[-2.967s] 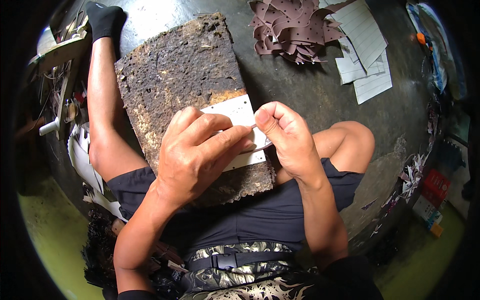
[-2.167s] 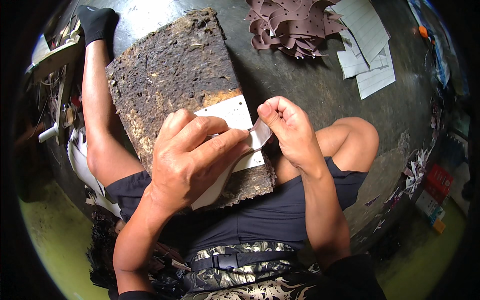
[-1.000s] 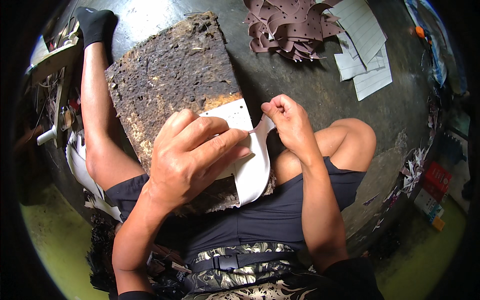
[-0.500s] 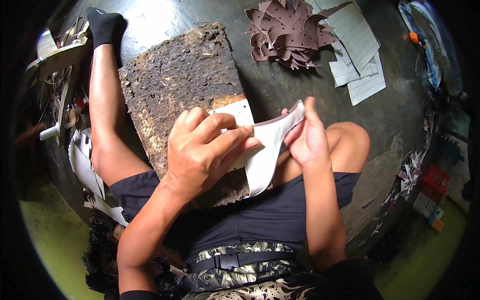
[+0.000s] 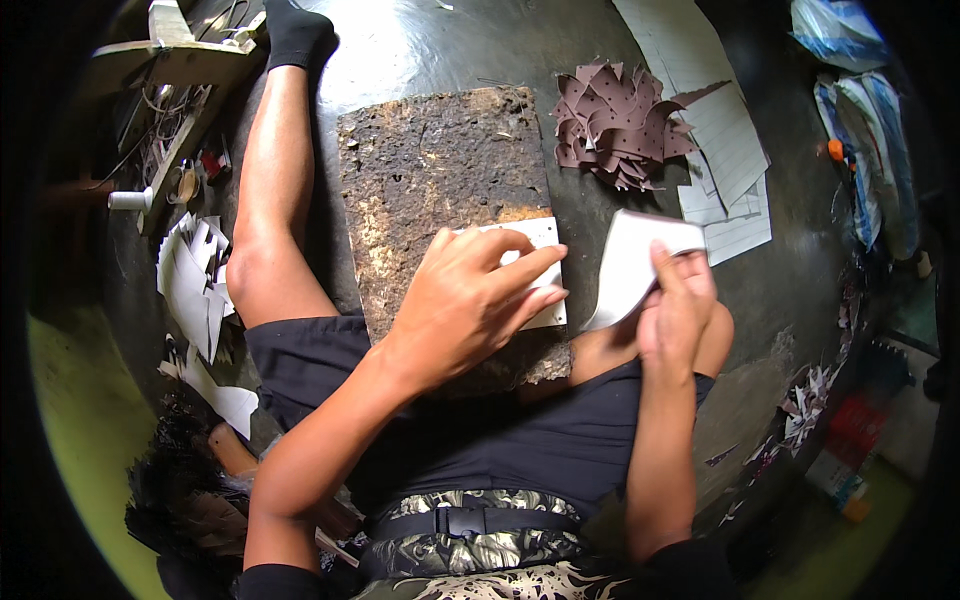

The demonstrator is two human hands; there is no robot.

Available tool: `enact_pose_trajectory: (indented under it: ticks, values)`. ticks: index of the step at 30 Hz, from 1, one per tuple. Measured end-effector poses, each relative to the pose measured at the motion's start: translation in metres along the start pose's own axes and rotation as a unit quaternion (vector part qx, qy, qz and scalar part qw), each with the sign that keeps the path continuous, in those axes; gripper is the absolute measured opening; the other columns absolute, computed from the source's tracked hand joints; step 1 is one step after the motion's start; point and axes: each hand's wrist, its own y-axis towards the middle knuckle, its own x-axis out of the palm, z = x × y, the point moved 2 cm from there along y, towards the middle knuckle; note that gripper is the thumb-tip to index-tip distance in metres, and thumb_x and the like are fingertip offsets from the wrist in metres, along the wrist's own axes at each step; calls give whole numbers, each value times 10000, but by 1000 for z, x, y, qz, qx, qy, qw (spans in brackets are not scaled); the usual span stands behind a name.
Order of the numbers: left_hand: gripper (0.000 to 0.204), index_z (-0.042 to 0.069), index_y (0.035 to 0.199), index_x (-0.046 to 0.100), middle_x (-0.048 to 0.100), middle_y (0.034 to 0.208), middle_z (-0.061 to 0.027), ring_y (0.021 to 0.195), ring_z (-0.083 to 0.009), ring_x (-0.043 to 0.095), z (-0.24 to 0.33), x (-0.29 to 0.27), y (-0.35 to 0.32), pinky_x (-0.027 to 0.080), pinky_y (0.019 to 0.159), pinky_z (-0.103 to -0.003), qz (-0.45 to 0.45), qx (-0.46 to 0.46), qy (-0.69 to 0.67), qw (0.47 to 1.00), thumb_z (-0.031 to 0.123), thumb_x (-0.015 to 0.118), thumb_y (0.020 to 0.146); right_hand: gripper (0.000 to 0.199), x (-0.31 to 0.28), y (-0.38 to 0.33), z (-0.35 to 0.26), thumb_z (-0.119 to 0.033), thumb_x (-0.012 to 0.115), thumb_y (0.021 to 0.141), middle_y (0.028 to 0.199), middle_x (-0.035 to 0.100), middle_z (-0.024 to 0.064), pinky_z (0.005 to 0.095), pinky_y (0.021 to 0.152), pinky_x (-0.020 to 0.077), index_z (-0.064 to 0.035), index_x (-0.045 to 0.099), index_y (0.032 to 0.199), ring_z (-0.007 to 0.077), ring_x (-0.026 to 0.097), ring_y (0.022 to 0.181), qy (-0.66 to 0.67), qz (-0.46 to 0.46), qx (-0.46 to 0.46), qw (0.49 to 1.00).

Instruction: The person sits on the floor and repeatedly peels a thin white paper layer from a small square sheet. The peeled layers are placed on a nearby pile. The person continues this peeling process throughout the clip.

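Here the right hand (image 5: 678, 312) grips a white piece (image 5: 634, 258) beside the rough slab (image 5: 440, 155), over which the left hand (image 5: 470, 290) has parted fingers.

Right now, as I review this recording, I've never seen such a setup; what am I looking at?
There is no machine here: these are a person's two bare hands, seen from above. Every picture comes from one wide fisheye camera worn on the head, so straight edges bend.

The right hand holds a white, curved-edged piece, slightly blurred. The left hand is over a white plate with small dark spots, thumb and index fingertip apart. That plate lies on a rough, dark board.

Beyond, on the floor, are piled mauve-brown dotted pieces and lined white sheets.
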Motion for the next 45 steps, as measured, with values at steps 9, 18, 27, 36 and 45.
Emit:
enact_pose_trajectory:
  ticks: [9, 18, 27, 36, 45]
  values:
    - [235, 13, 1291, 859, 834, 1161, -125, 1018, -197, 783, -33, -130, -144, 608, 940, -326, 202, -244, -3, 948, 9, 796, 1064, 373, 47, 149, -76, -285, 774, 1135, 1182, 871, 212, 437, 974, 623, 56, 850, 1267, 360, 840, 1055, -424, 105, -594, 675]
    - [297, 76, 1331, 834, 838, 1173, -127, 977, -242, 781, -180, -242, -276, 615, 922, -372, 233, -465, 207, 829, 105, 821, 1036, 743, 32, 153, 53, -11, 555, 993, 1849, 342, 327, 519, 1419, 264, -7, 487, 1733, 504, 275, 1742, -628, -152, -409, 645]
    - [456, 176, 1267, 820, 723, 1374, -68, 1330, -337, 655, -246, -273, -269, 527, 1140, -487, -85, -274, 349, 892, 12, 919, 853, 479, -13, 41, -11, -1, 648, 1097, 1773, 541, 207, 444, 1323, 415, -53, 687, 1572, 367, 545, 1615, -552, -158, -316, 755]
    - [172, 158, 991, 727, 771, 1251, 0, 1434, -279, 661, -252, -290, -267, 386, 1292, -520, -151, -150, 389, 896, 192, 885, 932, 417, -46, 10, -1, 47, 627, 1117, 1753, 550, 171, 373, 1246, 491, 26, 689, 1529, 254, 605, 1517, -424, -126, -179, 879]
    - [202, 23, 1008, 824, 803, 942, -55, 920, -170, 756, -74, -310, -126, 571, 852, -332, -114, -303, 71, 943, -14, 922, 836, 353, 0, -35, -35, 72, 656, 1109, 1625, 659, 165, 347, 1235, 511, 51, 709, 1457, 225, 660, 1443, -350, -172, -153, 908]
